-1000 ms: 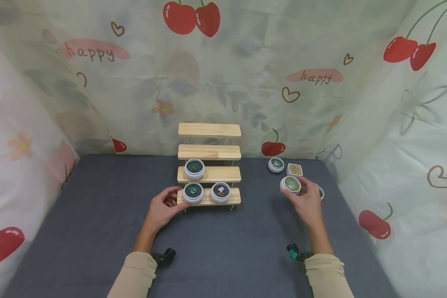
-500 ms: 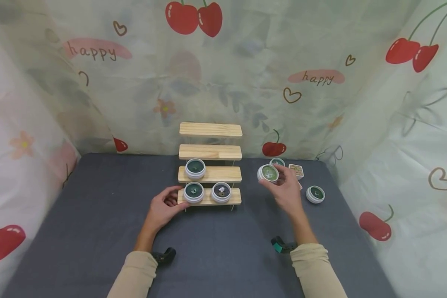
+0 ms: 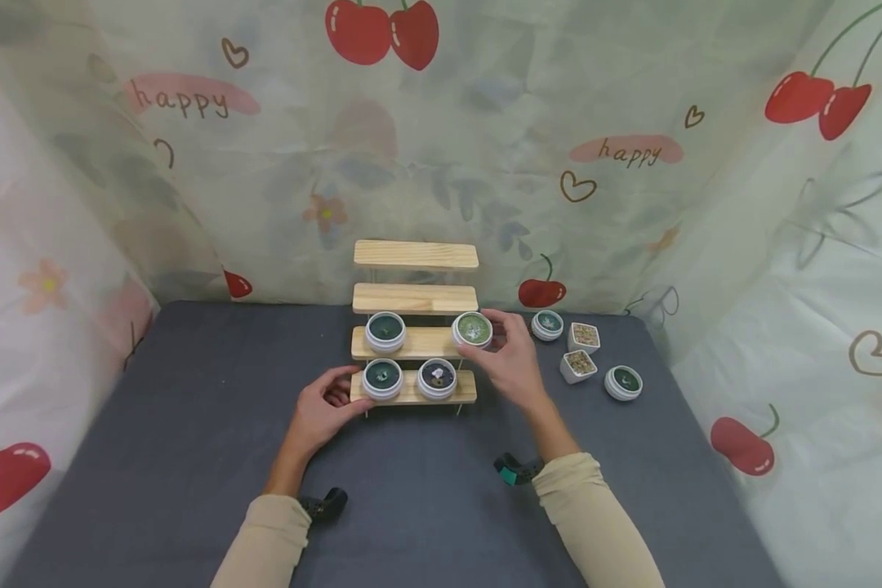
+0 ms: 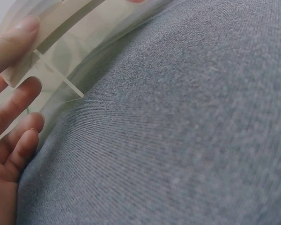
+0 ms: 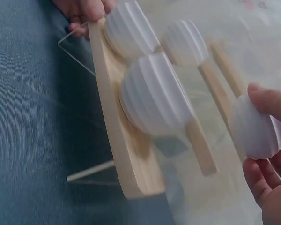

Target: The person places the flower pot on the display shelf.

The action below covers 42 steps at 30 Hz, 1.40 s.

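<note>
A four-tier wooden display stand (image 3: 415, 255) with clear supports stands at the back middle of the table. My left hand (image 3: 323, 411) grips the left end of its lowest shelf, thumb on top and fingers below. A small round white pot with a light green top (image 3: 474, 329) is in my right hand (image 3: 513, 359), between thumb and fingers, at the right end of the second shelf from below. In the right wrist view, this pot's ribbed white side (image 5: 253, 129) shows. Two pots, one green-topped (image 3: 381, 378) and one dark-topped (image 3: 437, 379), sit on the lowest shelf.
Another green-topped pot (image 3: 385, 331) sits at the left of the second shelf. On the table to the right are two square white pots with grainy tops (image 3: 578, 367) and two round ones, one at the back (image 3: 547, 324) and one nearer (image 3: 623, 382). Printed curtains enclose the table.
My right hand has carried the light green-topped pot leftward from the right-hand group to the second shelf. The left hand has stayed on the lowest shelf's end.
</note>
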Each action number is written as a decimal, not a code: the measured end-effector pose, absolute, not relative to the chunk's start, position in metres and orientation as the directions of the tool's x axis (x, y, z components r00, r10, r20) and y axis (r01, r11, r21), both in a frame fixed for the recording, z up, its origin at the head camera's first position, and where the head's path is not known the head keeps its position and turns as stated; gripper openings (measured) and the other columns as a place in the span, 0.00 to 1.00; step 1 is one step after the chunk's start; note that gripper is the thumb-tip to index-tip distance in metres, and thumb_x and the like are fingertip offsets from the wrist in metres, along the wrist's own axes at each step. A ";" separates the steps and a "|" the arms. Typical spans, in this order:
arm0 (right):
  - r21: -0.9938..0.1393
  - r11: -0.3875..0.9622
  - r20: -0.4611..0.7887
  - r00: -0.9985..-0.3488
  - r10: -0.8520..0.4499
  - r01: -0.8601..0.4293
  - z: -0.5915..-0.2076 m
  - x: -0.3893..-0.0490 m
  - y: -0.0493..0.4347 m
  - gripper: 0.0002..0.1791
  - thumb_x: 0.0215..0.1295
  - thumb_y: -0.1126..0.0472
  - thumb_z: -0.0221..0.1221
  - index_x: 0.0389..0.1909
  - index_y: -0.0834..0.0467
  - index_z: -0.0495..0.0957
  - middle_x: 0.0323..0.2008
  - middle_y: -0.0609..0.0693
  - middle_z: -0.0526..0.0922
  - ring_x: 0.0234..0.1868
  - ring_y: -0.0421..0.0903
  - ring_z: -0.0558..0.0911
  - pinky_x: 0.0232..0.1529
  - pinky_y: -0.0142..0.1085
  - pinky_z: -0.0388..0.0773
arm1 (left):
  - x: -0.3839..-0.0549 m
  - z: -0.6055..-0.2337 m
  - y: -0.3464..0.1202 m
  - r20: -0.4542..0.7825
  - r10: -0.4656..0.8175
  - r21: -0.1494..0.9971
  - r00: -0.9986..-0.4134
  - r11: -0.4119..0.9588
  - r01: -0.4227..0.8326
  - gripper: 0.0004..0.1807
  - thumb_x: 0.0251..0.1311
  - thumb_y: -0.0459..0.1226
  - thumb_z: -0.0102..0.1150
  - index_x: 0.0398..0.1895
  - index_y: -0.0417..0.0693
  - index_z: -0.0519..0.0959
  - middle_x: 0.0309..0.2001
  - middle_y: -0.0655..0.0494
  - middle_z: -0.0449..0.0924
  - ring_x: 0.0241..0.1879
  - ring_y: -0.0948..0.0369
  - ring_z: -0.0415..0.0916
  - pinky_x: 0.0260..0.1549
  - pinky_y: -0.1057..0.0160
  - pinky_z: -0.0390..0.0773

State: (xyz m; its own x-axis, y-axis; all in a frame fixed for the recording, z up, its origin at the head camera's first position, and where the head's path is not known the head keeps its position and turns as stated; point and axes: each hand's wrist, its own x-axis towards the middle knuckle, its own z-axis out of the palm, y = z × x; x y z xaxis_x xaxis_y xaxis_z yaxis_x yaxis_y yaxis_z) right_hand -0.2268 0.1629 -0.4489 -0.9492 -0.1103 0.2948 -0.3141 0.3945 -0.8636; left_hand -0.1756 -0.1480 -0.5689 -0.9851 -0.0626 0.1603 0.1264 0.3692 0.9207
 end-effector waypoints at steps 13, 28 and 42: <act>-0.884 0.368 0.248 -0.957 -0.152 -0.287 -0.455 -0.235 0.135 0.37 0.55 0.59 0.76 0.65 0.58 0.72 0.58 0.57 0.72 0.59 0.53 0.79 0.58 0.47 0.79 | -0.175 -0.566 -0.148 0.166 -0.049 0.924 -0.985 0.355 0.139 0.34 0.45 0.44 0.83 0.59 0.54 0.81 0.38 0.50 0.84 0.32 0.64 0.76 0.32 0.70 0.75; -0.877 0.389 0.235 -0.958 -0.164 -0.282 -0.464 -0.240 0.120 0.36 0.54 0.60 0.77 0.63 0.59 0.72 0.56 0.57 0.72 0.53 0.49 0.80 0.48 0.28 0.78 | -0.175 -0.565 -0.149 0.162 -0.049 0.931 -0.986 0.340 0.136 0.34 0.45 0.43 0.83 0.59 0.55 0.80 0.39 0.50 0.84 0.32 0.64 0.77 0.32 0.70 0.76; -0.883 0.389 0.236 -0.965 -0.119 -0.263 -0.462 -0.235 0.140 0.37 0.53 0.54 0.78 0.63 0.55 0.74 0.58 0.55 0.74 0.58 0.54 0.81 0.57 0.46 0.81 | -0.174 -0.565 -0.149 0.148 -0.046 0.928 -0.988 0.351 0.123 0.34 0.45 0.46 0.83 0.58 0.56 0.81 0.39 0.51 0.83 0.33 0.60 0.77 0.33 0.70 0.76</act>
